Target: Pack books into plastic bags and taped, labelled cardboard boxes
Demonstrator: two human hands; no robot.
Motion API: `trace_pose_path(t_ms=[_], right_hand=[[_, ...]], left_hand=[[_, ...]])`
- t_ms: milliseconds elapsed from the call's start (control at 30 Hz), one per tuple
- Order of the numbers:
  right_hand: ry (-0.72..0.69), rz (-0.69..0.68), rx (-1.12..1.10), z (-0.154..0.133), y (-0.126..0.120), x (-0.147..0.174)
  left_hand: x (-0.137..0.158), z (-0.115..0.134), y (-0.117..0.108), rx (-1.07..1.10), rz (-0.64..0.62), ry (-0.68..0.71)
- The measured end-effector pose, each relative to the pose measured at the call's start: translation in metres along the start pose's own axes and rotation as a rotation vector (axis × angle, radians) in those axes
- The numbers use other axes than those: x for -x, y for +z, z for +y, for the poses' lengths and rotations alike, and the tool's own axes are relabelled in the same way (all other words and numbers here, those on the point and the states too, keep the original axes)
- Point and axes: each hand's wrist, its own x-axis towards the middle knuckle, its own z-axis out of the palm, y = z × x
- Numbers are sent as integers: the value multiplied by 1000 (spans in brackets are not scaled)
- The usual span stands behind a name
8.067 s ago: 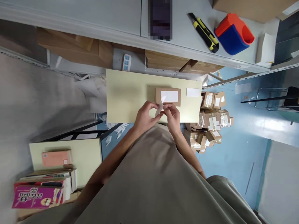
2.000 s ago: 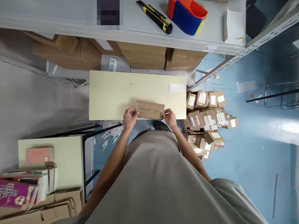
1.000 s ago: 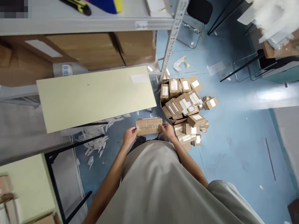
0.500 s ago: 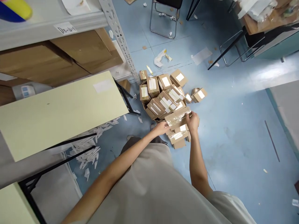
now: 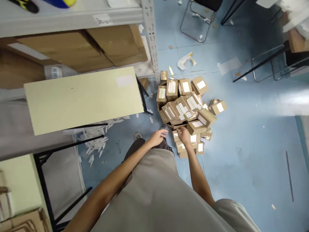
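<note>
My left hand [image 5: 158, 137] is in front of my waist, fingers stretched out and holding nothing. My right hand [image 5: 184, 135] hovers at the near side of a heap of taped cardboard boxes [image 5: 181, 108], its fingers loosely bent with no box in them. Just beyond it on the right, a cardboard box [image 5: 208, 118] lies tilted and slightly blurred against another box with a white label [image 5: 196, 124]; whether it has come to rest I cannot tell. More labelled boxes [image 5: 185, 145] are stacked below my right hand. The fronts of my fingers are partly hidden.
A pale yellow table [image 5: 84, 100] stands left, beside a metal shelf [image 5: 151, 38] with large cartons [image 5: 116, 42]. Paper strips [image 5: 94, 141] litter the floor under it. A folding chair [image 5: 199, 22] is at the back, and a dark-legged table [image 5: 296, 38] at the right.
The taped box that both hands held has left them, and a box now tilts at the heap's right side. My hands have drawn apart from it. The view has shifted left.
</note>
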Motion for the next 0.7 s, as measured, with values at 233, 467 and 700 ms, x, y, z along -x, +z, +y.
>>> trace_pose_path(t_ms=[233, 467, 700], right_hand=[[-299, -389, 69, -109, 82, 12], [-576, -478, 135, -261, 153, 33], [-881, -641, 162, -408, 252, 89]], left_hand=[[84, -53, -87, 348, 339, -2], [193, -112, -162, 590, 604, 136], [311, -185, -232, 823, 890, 289]])
